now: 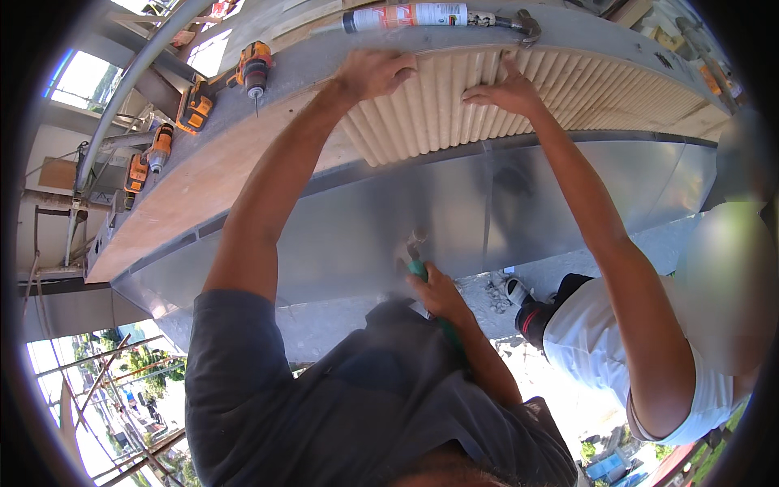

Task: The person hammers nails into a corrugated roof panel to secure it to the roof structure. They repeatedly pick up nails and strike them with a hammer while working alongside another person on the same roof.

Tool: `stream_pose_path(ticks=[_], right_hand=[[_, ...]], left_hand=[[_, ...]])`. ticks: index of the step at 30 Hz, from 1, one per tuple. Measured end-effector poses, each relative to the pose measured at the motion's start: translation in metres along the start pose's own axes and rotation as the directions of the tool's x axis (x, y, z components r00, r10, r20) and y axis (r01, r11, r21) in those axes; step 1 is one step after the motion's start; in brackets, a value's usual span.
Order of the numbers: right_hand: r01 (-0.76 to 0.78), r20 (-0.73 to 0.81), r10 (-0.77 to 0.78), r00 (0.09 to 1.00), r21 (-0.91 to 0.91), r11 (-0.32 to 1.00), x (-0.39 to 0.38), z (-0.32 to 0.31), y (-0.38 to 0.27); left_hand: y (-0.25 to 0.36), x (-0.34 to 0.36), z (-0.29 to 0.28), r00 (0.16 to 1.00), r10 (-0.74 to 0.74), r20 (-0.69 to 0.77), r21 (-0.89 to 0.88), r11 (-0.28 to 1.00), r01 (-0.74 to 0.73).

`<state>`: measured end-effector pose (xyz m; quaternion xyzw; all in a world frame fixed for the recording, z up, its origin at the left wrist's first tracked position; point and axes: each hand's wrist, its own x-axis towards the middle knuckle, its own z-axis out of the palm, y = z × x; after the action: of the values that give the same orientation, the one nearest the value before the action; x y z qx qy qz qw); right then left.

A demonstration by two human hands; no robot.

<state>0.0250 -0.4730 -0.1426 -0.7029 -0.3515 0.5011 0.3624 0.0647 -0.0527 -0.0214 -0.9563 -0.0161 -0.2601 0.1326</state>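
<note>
My left hand [377, 75] holds the upper left end of a cream fluted panel [438, 114], with its fingers curled at the top edge. The panel lies against the front of a long wooden face below a grey ledge. Lower down, near my chest, my right hand [442, 292] is closed around the green handle of a hammer [416, 243]. The metal head points up, slightly blurred, in front of the shiny metal sheeting. A co-worker's hand [507, 93] presses on the same panel, to the right of my left hand.
On the grey ledge [312, 53] lie a sealant tube [406, 16], another hammer [523, 28] and two orange cordless drills [253, 66]. Shiny metal sheeting [365, 219] runs below the panel. A person in a white shirt [600, 333] stands close on my right. Scaffold poles [105, 365] rise at left.
</note>
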Motion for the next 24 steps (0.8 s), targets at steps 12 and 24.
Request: stream_pose_path(ticks=[12,24], right_hand=[[-0.146,0.005,0.146,0.989,-0.044,0.988,-0.033,0.016,0.063],[-0.38,-0.281,0.389,0.877,0.089,0.921,-0.112,0.082,0.112]], left_hand=[[-0.002,0.005,0.004,0.998,0.035,-0.052,-0.081,0.996,-0.039],[0.013,0.008,-0.01,0.986,-0.115,-0.123,-0.179,0.98,0.092]])
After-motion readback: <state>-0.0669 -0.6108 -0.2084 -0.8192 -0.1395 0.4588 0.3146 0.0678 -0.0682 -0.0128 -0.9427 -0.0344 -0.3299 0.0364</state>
